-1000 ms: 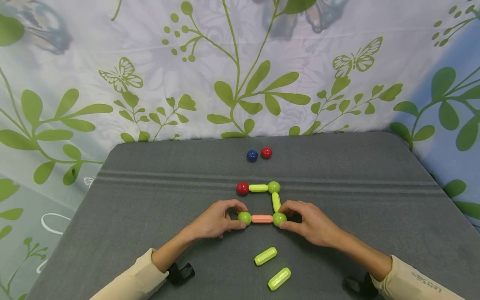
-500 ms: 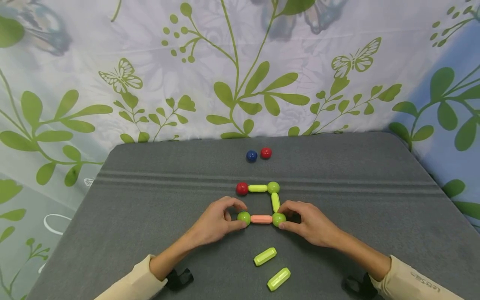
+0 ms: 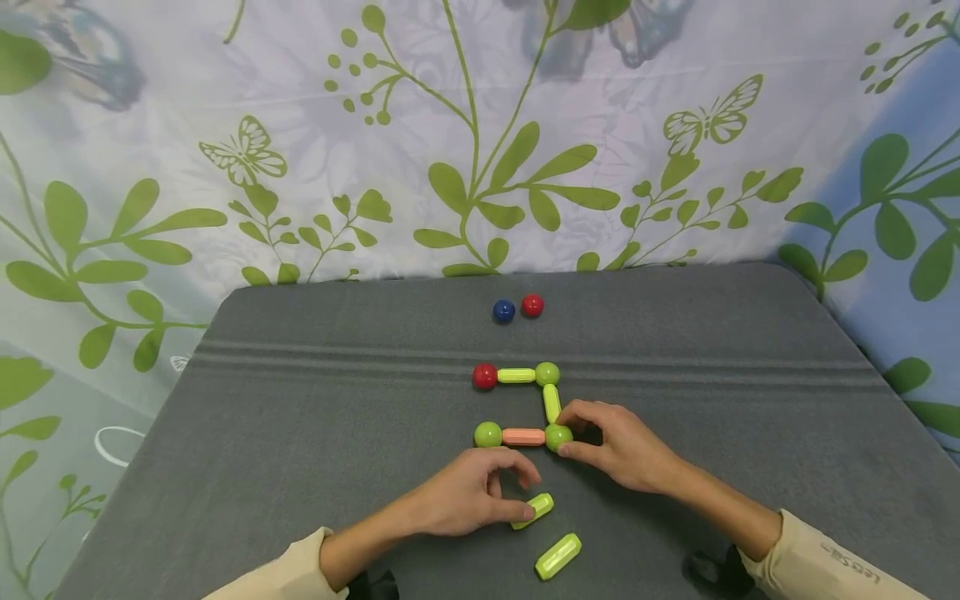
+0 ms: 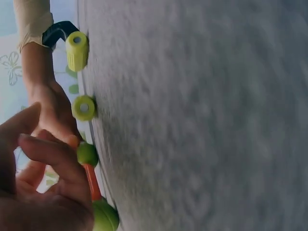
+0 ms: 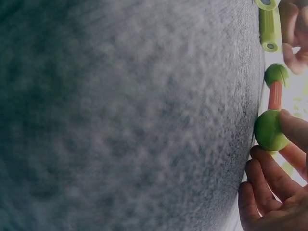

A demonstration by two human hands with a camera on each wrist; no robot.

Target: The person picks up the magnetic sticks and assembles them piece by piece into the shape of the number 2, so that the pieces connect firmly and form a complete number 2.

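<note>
My right hand (image 3: 626, 450) pinches a green ball (image 3: 557, 438) at the near right corner of a chain of balls and rods. A pink rod (image 3: 523, 437) joins it to another green ball (image 3: 488, 434). From the corner, a yellow-green rod (image 3: 552, 403) runs back to a third green ball (image 3: 547, 374). Another yellow-green rod (image 3: 516, 376) ends at a dark red ball (image 3: 485, 376). Over a loose yellow-green rod (image 3: 543, 503) hovers my left hand (image 3: 476, 493), thumb and fingers apart; the left wrist view shows nothing between them. A second loose rod (image 3: 558, 557) lies nearer me.
Behind the chain, a blue ball (image 3: 504, 311) and a red ball (image 3: 532, 305) lie side by side. All of it is on a grey cloth-covered table (image 3: 300, 392). A leaf-patterned curtain (image 3: 315, 150) hangs along the table's far edge.
My left hand has let go of the left green ball and moved toward me and rightward, over the nearer loose rods. My right hand stays on its ball.
</note>
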